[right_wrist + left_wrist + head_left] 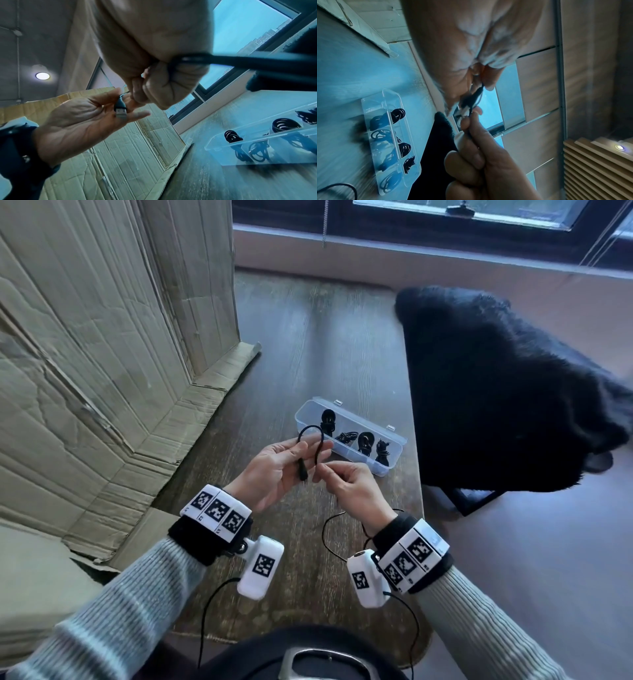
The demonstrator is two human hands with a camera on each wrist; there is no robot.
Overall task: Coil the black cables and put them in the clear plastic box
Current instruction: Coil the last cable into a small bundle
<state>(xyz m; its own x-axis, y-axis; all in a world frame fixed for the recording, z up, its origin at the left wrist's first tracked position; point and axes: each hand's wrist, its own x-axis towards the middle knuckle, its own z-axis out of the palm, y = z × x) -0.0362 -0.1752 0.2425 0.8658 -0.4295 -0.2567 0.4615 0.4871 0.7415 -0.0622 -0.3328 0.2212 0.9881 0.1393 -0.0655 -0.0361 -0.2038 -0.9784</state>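
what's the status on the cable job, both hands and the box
Left hand holds the black cable looped over its fingers, plug end hanging. Right hand pinches the cable. Clear plastic box open, four coils inside. Nothing in the way.

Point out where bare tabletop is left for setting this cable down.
Bare wooden table lies beyond the clear plastic box toward the window, bordered by the cardboard and the black fleece-covered chair. Crowded: where the left hand and right hand work the black cable.
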